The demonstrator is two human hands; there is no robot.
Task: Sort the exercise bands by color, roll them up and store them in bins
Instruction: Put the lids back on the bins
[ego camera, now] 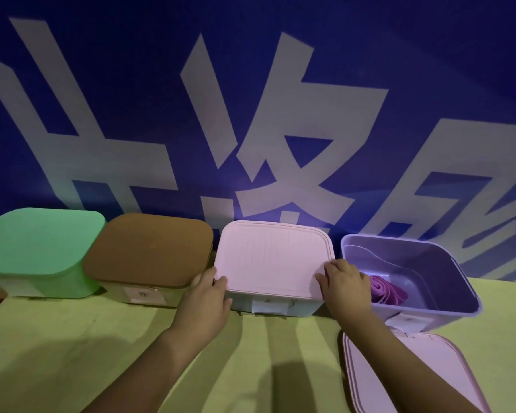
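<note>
- Nearest, at the right: loose pink lid (399, 371) flat on the green tabletop (72, 338), just in front of the purple bin (447, 269).
- Next: both hands on the pink bin (274, 305). Left hand (204, 296) at the near left corner of its lid (268, 257), thumb on top, other fingers hidden at the side. Right hand (344, 284) at the near right corner, fingers (328, 268) bent a little, lying on top.
- Looks like pressing this lid shut. Push down evenly on both corners; check for a snug rim all round. Keep the bin from sliding back.
- Beside it: purple bin open, with one rolled purple band (385, 289) inside. Probably needs the loose lid next.
- Further left: brown bin (149, 251) and green bin (39, 248), lids on.
- Far back: blue wall (429, 70) with big white letters.
</note>
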